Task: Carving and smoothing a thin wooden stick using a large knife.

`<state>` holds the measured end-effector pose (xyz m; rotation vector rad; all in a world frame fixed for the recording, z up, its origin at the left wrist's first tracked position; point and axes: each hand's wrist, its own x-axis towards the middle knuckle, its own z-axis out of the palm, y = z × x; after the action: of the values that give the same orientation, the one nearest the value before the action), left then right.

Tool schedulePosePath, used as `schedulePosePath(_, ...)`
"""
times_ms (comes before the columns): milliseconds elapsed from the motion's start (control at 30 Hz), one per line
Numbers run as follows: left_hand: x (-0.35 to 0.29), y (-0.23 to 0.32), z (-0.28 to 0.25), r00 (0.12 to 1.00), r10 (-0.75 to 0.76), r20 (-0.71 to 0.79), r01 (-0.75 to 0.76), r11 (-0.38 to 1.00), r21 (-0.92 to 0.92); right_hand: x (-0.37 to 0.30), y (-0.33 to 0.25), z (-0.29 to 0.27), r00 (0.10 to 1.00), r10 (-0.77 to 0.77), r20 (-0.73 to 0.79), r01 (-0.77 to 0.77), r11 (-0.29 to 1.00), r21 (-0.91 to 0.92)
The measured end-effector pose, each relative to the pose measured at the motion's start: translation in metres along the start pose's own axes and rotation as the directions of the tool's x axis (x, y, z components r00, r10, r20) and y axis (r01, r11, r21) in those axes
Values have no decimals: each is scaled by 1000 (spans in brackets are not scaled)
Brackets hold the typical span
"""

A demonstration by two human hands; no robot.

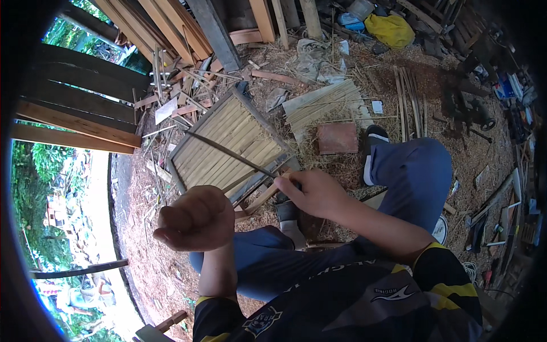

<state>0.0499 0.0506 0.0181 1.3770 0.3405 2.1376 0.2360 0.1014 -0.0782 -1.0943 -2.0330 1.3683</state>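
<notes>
My right hand (pixel 316 194) is closed around the handle of a long knife (pixel 231 153). Its dark, narrow blade points up and to the left, across a framed panel of pale slats (pixel 222 137) lying on the ground. To the left, my left hand (pixel 196 219) is raised with its fingers curled closed. A thin pale strip (pixel 242 180), seemingly bamboo, runs from behind that fist toward the knife. The fingers cover whatever part of it they grip.
A bundle of thin strips (pixel 327 105) lies on a board beyond the panel, near a reddish square block (pixel 337 138). Planks (pixel 171 28) lean at the far left. A yellow cloth or bag (pixel 390 30) sits at the back. Shavings cover the floor around my legs.
</notes>
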Motion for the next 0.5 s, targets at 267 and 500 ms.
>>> schedulePosePath(267, -3, -8, 4, 998, 55, 3, -55, 995, 77, 7, 3, -4, 998, 60, 32, -60, 998, -8)
schedulePosePath(500, -10, -5, 7, 999, 23, 21, -26, 989, 144, -3, 12, -7, 988, 141, 58, -136, 988, -79)
